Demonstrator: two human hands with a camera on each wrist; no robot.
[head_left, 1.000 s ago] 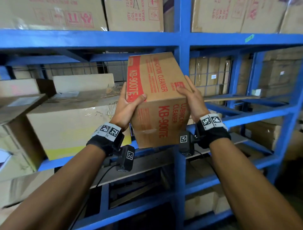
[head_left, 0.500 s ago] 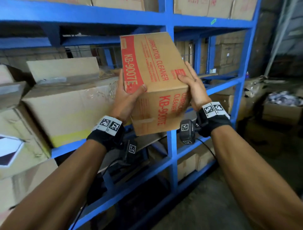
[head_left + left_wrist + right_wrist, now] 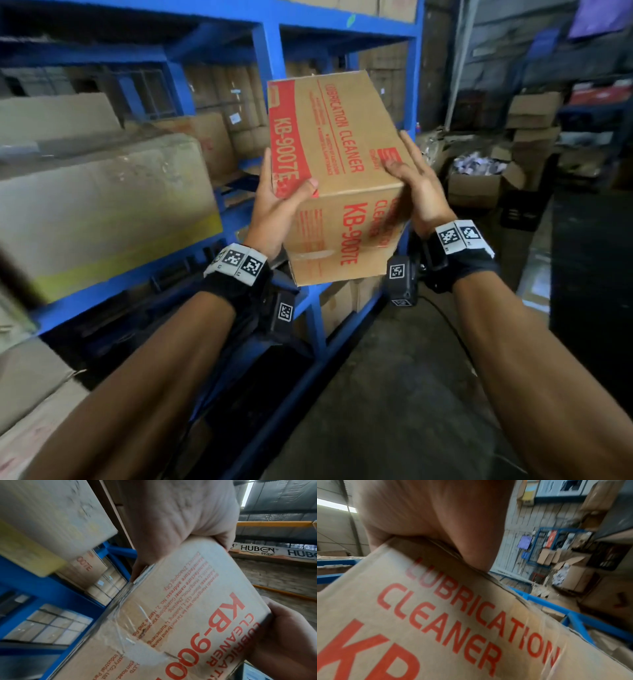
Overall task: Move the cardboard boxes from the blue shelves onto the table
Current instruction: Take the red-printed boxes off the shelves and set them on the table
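- The left hand (image 3: 277,202) grips the box (image 3: 342,178) at its near left corner, thumb curled over the top face onto the red stripe, fingers running up the left side.
- The right hand (image 3: 416,186) holds the same box at its near right edge, thumb on the top face, fingers laid along the right side.
- The box hangs in the air between the two hands, tilted, clear of the shelves (image 3: 267,61). It is taped shut; its contents cannot be seen. Red print reads "LUBRICATION CLEANER" and "KB-9007E".
- In the left wrist view the left hand (image 3: 180,513) clamps the upper corner of the box (image 3: 197,615) and the right hand (image 3: 288,635) presses its far edge.
- In the right wrist view the right hand (image 3: 436,513) lies over the edge of the box (image 3: 436,615).
- Left of the left hand, on the shelves, sits a big carton (image 3: 102,212) with a yellow band, closed.
- Beyond it, deeper on the shelf, stand more cartons (image 3: 205,144), blurred.
- Past the right hand, on the floor, an open carton (image 3: 476,178) holds a heap of white bits; what they are is too blurred to tell.
- Farther right, closed cartons are stacked (image 3: 534,120) against dark racking.
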